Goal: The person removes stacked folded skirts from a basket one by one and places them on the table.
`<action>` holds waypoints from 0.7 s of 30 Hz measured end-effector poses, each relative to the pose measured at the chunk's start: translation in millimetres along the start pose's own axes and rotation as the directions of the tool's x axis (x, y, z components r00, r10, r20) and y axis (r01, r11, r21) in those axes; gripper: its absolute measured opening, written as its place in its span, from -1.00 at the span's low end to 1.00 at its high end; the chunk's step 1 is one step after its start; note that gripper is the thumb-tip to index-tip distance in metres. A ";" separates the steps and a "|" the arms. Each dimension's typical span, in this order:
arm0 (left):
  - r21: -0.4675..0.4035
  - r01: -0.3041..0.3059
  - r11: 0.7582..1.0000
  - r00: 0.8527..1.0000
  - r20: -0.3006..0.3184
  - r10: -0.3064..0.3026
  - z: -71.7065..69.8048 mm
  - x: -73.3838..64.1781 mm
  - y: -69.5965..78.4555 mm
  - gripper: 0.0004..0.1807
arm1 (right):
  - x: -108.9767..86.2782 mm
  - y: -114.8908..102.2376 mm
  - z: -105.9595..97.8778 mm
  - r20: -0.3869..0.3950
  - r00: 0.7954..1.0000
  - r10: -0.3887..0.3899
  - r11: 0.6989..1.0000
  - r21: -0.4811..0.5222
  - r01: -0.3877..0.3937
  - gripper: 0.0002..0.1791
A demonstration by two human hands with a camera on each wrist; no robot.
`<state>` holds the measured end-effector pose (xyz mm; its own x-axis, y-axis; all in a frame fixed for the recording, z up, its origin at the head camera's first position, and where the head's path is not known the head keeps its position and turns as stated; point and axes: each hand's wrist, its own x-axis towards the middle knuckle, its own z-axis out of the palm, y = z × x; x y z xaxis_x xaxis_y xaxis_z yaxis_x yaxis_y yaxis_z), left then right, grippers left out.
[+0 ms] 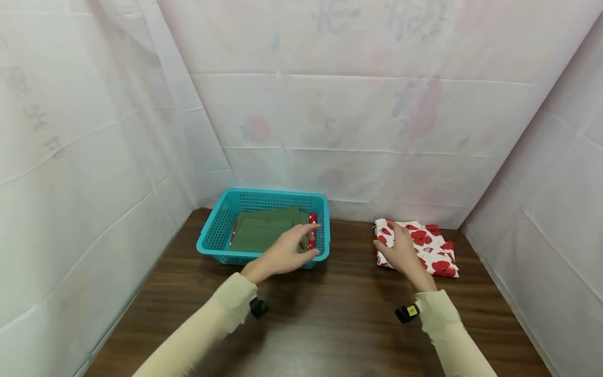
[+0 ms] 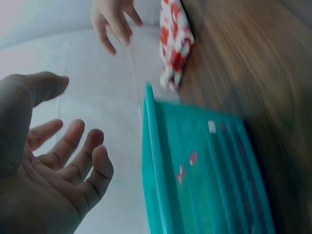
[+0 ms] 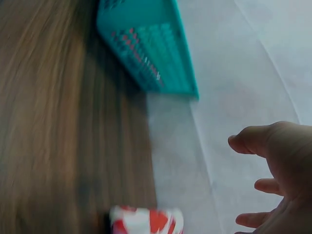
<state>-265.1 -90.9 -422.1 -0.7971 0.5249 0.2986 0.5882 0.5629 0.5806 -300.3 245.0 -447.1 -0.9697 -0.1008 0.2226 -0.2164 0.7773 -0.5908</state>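
A turquoise plastic basket [image 1: 212, 230] stands at the back left of the table, with folded dark green cloth [image 1: 264, 230] lying in it. Red-and-white cloth [image 1: 312, 230] shows at the green cloth's edges. Over the basket's front right corner hovers my left hand [image 1: 287, 251], its fingers spread and loosely bent around nothing. To the right lies a folded white cloth with red flowers [image 1: 428, 248]. Above that cloth's left part is my right hand [image 1: 400, 251], thumb and fingers apart. In the right wrist view, nothing lies between the fingers of the right hand [image 3: 287, 170].
The dark wooden table [image 1: 330, 324] has white sheets hanging at its back [image 1: 301, 115], left [image 1: 85, 167] and right. Bare wood lies between basket and flowered cloth. Each wrist carries a small black camera [image 1: 258, 308].
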 end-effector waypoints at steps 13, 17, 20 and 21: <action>0.103 0.082 0.991 0.995 -0.072 -0.075 -77.7 -15.8 -51.5 -0.15 | 37.0 -80.2 32.1 0.024 0.996 -0.081 0.990 0.116 0.078 -0.14; 0.148 0.124 0.981 0.991 -0.074 -0.114 -95.9 -17.4 -64.3 -0.11 | 46.2 -102.3 37.6 0.030 0.994 -0.106 0.986 0.132 0.101 -0.14; 0.179 0.163 0.970 0.986 -0.066 -0.154 -107.7 -18.3 -75.3 -0.08 | 51.7 -115.4 39.9 0.042 0.992 -0.122 0.981 0.156 0.114 -0.14; 0.191 0.177 0.965 0.984 -0.063 -0.168 -110.7 -18.6 -78.7 -0.07 | 53.2 -119.3 40.4 0.045 0.990 -0.132 0.979 0.165 0.123 -0.14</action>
<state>-311.7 -215.6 -389.5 -0.8916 0.3814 0.2441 0.4527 0.7583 0.4690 -330.6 121.8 -396.1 -0.9368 -0.2305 0.2631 -0.3496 0.6456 -0.6789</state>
